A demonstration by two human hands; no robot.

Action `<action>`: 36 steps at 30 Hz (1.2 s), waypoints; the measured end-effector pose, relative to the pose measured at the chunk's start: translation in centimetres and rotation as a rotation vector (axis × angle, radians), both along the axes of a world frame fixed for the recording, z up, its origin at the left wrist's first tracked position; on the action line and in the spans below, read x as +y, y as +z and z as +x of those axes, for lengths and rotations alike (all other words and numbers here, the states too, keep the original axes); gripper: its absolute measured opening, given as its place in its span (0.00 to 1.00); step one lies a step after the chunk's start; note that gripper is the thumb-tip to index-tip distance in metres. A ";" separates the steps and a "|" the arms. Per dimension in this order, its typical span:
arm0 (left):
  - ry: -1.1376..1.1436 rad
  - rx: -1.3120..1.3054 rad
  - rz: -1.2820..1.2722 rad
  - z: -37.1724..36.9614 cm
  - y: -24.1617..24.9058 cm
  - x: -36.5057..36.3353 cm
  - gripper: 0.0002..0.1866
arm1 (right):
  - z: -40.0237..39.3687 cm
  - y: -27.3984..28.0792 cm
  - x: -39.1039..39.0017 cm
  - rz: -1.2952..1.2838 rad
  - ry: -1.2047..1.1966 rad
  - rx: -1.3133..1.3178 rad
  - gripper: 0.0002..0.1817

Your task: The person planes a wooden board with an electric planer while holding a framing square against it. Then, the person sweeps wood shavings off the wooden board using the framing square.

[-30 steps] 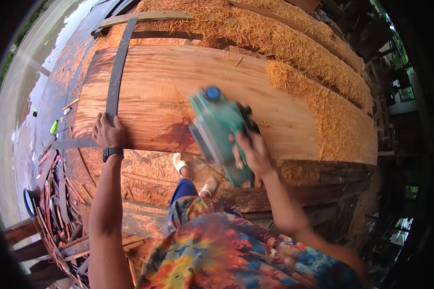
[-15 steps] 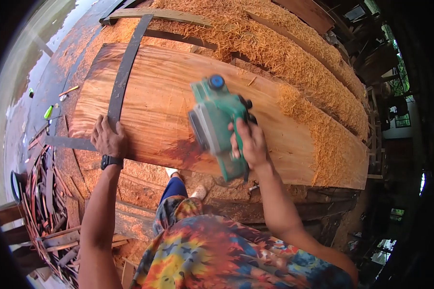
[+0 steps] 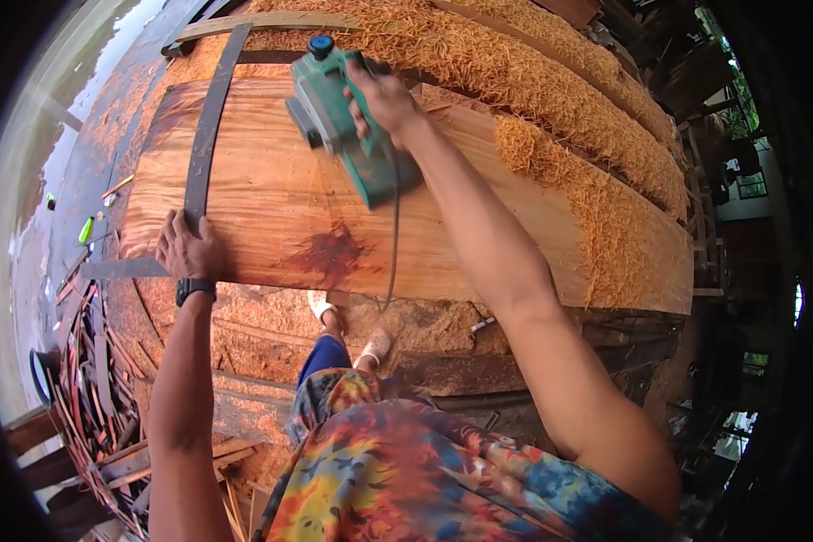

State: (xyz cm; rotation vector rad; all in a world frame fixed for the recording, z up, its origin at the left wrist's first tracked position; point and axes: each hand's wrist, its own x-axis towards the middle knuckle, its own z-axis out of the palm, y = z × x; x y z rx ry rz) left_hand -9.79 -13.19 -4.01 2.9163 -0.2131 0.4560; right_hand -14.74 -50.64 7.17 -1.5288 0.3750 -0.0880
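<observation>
A wide wooden board (image 3: pixel 271 181) with reddish grain and a dark red stain lies in front of me. My left hand (image 3: pixel 187 248), a watch at its wrist, is closed over the corner of a dark metal framing square (image 3: pixel 210 135) at the board's near left edge. One blade of the square runs across the board; the other sticks out to the left. At the far side of the board, my right hand (image 3: pixel 384 101) grips the handle of a green electric planer (image 3: pixel 341 113). Its cord (image 3: pixel 396 244) hangs down over the board's near edge.
Heaps of orange wood shavings (image 3: pixel 560 117) cover the planks beyond the board, and more lie on its right end. Scrap wood strips (image 3: pixel 104 379) are piled at lower left. A bright green bottle-like item (image 3: pixel 86 229) lies at the left. My feet (image 3: pixel 375 348) stand below the near edge.
My right hand has carried the planer away from me and leftward, toward the board's far edge, uncovering the red stain. My left hand stays on the framing square; the view has shifted slightly.
</observation>
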 end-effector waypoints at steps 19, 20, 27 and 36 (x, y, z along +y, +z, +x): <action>-0.011 -0.038 -0.006 0.1 -0.8 -0.1 0.28 | -34.2 0.5 1.2 -0.006 -0.121 0.093 0.37; -0.014 -0.039 -0.004 0.1 -0.8 -0.1 0.28 | -32.3 0.6 0.5 -0.018 -0.115 0.086 0.37; -0.003 -0.029 0.008 -0.1 -0.2 -0.3 0.27 | -16.8 0.4 -5.6 -0.031 -0.134 0.087 0.37; -0.004 -0.047 -0.036 0.2 -0.8 0.1 0.27 | -4.4 -0.6 -8.2 0.024 -0.020 -0.045 0.39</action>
